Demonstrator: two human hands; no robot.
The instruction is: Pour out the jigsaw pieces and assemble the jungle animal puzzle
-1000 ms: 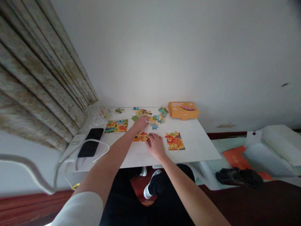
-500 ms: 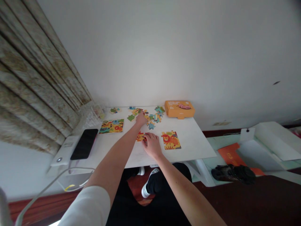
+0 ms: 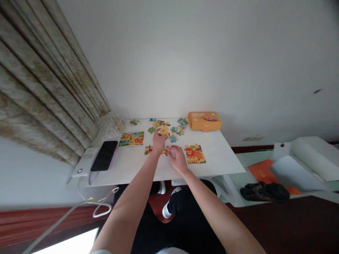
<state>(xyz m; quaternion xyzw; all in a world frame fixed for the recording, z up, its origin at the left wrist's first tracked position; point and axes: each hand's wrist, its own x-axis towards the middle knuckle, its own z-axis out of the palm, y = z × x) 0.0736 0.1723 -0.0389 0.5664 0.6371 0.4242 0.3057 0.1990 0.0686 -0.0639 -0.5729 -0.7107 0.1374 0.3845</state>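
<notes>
My left hand (image 3: 159,141) is over the near edge of the loose puzzle pieces, its thumb and fingers closed round a yellow puzzle piece (image 3: 164,131). Close by, my right hand (image 3: 179,160) has its fingertips and thumb at the right end of a partly joined puzzle strip (image 3: 148,150), pinching a puzzle piece there. My left wrist covers part of this strip. To the right lies a joined lion puzzle section (image 3: 194,154). A small picture card (image 3: 131,138) with animals lies on the left. Blue and green pieces (image 3: 178,130) are scattered behind my hands.
An orange puzzle box (image 3: 204,121) stands at the back right of the white table (image 3: 219,155). On the left are a black phone (image 3: 104,156), a white device (image 3: 85,161) and clear bubble wrap (image 3: 112,126). A shelf with an open white box (image 3: 299,165) is at the right.
My left hand has drawn back slightly from the loose pieces, with a yellow piece now showing at its fingers. My right hand has shifted a little right, uncovering more of the strip.
</notes>
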